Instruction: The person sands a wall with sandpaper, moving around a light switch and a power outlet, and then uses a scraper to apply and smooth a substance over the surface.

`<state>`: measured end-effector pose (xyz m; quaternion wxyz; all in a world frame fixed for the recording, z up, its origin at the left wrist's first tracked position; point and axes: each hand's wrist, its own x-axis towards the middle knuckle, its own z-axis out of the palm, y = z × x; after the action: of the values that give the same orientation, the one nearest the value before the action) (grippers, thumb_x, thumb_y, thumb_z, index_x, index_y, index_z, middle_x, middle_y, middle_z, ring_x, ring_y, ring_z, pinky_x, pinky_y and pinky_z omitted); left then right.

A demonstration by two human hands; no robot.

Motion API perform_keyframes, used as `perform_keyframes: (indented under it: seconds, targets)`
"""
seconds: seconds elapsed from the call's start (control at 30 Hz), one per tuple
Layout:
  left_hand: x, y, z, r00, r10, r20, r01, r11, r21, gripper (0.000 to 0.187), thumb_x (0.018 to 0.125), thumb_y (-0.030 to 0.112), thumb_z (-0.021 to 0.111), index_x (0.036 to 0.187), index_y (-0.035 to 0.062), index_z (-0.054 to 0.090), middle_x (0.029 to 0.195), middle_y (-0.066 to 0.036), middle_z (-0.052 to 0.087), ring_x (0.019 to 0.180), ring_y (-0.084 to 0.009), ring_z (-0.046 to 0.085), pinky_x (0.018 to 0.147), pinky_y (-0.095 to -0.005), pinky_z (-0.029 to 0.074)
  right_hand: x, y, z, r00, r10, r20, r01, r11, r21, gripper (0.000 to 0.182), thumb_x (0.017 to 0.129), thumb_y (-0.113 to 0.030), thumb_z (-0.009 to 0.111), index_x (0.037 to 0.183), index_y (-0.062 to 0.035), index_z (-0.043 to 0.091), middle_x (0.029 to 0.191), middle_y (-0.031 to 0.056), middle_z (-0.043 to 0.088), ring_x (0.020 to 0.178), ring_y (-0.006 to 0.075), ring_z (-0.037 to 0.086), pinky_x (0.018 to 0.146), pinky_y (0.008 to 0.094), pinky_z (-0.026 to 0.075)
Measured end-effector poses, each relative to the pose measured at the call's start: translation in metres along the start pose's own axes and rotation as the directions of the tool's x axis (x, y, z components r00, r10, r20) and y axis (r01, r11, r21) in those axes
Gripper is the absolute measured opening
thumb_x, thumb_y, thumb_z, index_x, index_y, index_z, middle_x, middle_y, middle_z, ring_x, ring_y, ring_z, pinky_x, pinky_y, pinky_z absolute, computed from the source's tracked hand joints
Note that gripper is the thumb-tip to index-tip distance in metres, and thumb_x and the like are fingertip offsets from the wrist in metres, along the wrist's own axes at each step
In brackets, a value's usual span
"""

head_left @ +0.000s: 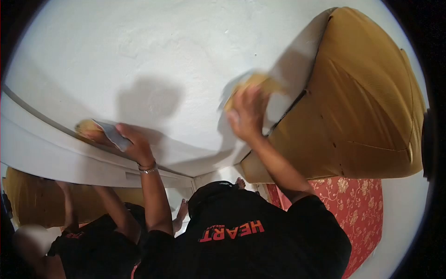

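Note:
My left hand (134, 143), with a bracelet at the wrist, grips a folded sheet (113, 134), grey on one side and yellowish on the other, beside the edge of the white surface at the left. Further right, my right hand (250, 109) is closed on a yellow pad or cloth (261, 83) against the white surface (195, 60). Motion blurs this hand and the yellow thing, so its material cannot be made out. Both hands cast shadows on the white surface.
A gold-brown fabric-covered piece of furniture (362, 102) stands close at the right. Below it lies red floral fabric (350, 204). At the lower left, a mirror (102, 209) reflects a person in black. Bare feet (182, 210) show near the bottom middle.

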<state>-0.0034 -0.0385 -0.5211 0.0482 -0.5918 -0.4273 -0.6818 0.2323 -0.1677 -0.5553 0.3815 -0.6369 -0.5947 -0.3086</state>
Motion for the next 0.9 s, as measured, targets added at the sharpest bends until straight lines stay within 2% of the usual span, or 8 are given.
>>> perform_keyframes:
  seconds: [0.07, 0.1, 0.23, 0.33, 0.43, 0.6, 0.83, 0.9]
  targets:
    - [0.015, 0.004, 0.01, 0.979, -0.203, 0.025, 0.202, 0.936, -0.289, 0.048, 0.093, 0.022, 0.035, 0.128, -0.0093, 0.024, 0.137, -0.021, 0.014, 0.121, -0.0262, 0.025, 0.098, -0.0283, 0.023, 0.06, 0.0, -0.026, 0.96, 0.165, -0.225, -0.138, 0.981, 0.133, 0.061, 0.079, -0.028, 0.05, 0.131, -0.0049, 0.028, 0.14, 0.0194, 0.014, 0.128, 0.0395, 0.009, 0.099, 0.0577, 0.001]
    - [0.028, 0.045, 0.012, 0.985, 0.062, -0.159, -0.076, 0.994, -0.085, 0.044, 0.093, 0.022, 0.035, 0.126, -0.0069, 0.032, 0.134, -0.023, 0.024, 0.123, -0.0289, 0.025, 0.1, -0.0343, 0.02, 0.082, -0.004, -0.035, 0.925, 0.211, -0.317, -0.149, 0.967, 0.207, 0.062, 0.079, -0.029, 0.049, 0.132, -0.0043, 0.027, 0.139, 0.0209, 0.012, 0.128, 0.0412, 0.007, 0.098, 0.0579, 0.001]
    - [-0.004, 0.067, 0.024, 0.845, 0.491, 0.213, -0.517, 0.851, 0.091, 0.047, 0.085, 0.031, 0.044, 0.126, 0.0074, 0.04, 0.139, -0.023, 0.013, 0.128, -0.0395, 0.012, 0.101, -0.053, 0.004, 0.074, -0.038, -0.013, 0.984, 0.011, -0.176, -0.005, 0.999, 0.035, 0.062, 0.079, -0.034, 0.05, 0.132, -0.0086, 0.029, 0.14, 0.018, 0.014, 0.13, 0.0359, 0.005, 0.099, 0.0572, 0.001]
    - [0.005, 0.034, 0.008, 0.888, 0.433, 0.156, -0.45, 0.887, 0.1, 0.046, 0.086, 0.031, 0.043, 0.126, 0.0073, 0.041, 0.137, -0.025, 0.016, 0.128, -0.0398, 0.01, 0.101, -0.0536, 0.005, -0.003, -0.026, 0.016, 0.949, -0.266, 0.168, 0.253, 0.963, 0.097, 0.06, 0.077, -0.032, 0.054, 0.13, -0.012, 0.034, 0.141, 0.0115, 0.018, 0.13, 0.029, 0.013, 0.099, 0.0573, 0.005]
    - [0.035, 0.026, 0.001, 0.94, 0.34, 0.016, -0.339, 0.932, 0.126, 0.05, 0.088, 0.032, 0.04, 0.128, 0.0018, 0.035, 0.138, -0.025, 0.011, 0.128, -0.0402, 0.008, 0.101, -0.0527, 0.005, -0.011, 0.005, 0.002, 0.985, -0.085, 0.153, 0.096, 0.993, -0.064, 0.058, 0.077, -0.03, 0.053, 0.128, -0.0096, 0.034, 0.14, 0.0143, 0.017, 0.129, 0.0333, 0.013, 0.099, 0.057, 0.004]
    - [0.037, 0.073, 0.018, 0.939, 0.344, 0.003, -0.344, 0.939, -0.004, 0.049, 0.089, 0.029, 0.036, 0.129, 0.0014, 0.032, 0.138, -0.027, 0.009, 0.128, -0.0413, 0.007, 0.101, -0.0519, 0.002, 0.082, -0.007, -0.034, 0.927, 0.206, -0.314, -0.141, 0.966, 0.219, 0.058, 0.079, -0.027, 0.048, 0.13, -0.0062, 0.03, 0.14, 0.0204, 0.013, 0.128, 0.0424, 0.006, 0.098, 0.0584, 0.0]
    - [-0.064, 0.004, 0.006, 0.947, 0.27, 0.175, -0.284, 0.957, 0.06, 0.051, 0.085, 0.026, 0.046, 0.133, 0.0209, 0.03, 0.139, -0.024, 0.005, 0.129, -0.0408, 0.001, 0.1, -0.0558, 0.005, -0.037, -0.019, 0.023, 0.95, -0.252, 0.183, 0.25, 0.968, 0.035, 0.058, 0.076, -0.036, 0.054, 0.129, -0.0188, 0.037, 0.139, 0.0072, 0.024, 0.131, 0.0247, 0.013, 0.099, 0.0572, 0.006]
    - [-0.059, -0.015, -0.006, 0.953, 0.209, 0.22, -0.229, 0.971, 0.066, 0.05, 0.087, 0.028, 0.042, 0.134, 0.0156, 0.028, 0.14, -0.023, 0.0, 0.129, -0.0404, -0.001, 0.099, -0.0563, 0.005, -0.016, -0.008, -0.012, 0.551, 0.172, 0.817, -0.15, 0.983, -0.105, 0.056, 0.077, -0.032, 0.053, 0.128, -0.0167, 0.037, 0.139, 0.0107, 0.023, 0.131, 0.0288, 0.012, 0.098, 0.0582, 0.008]
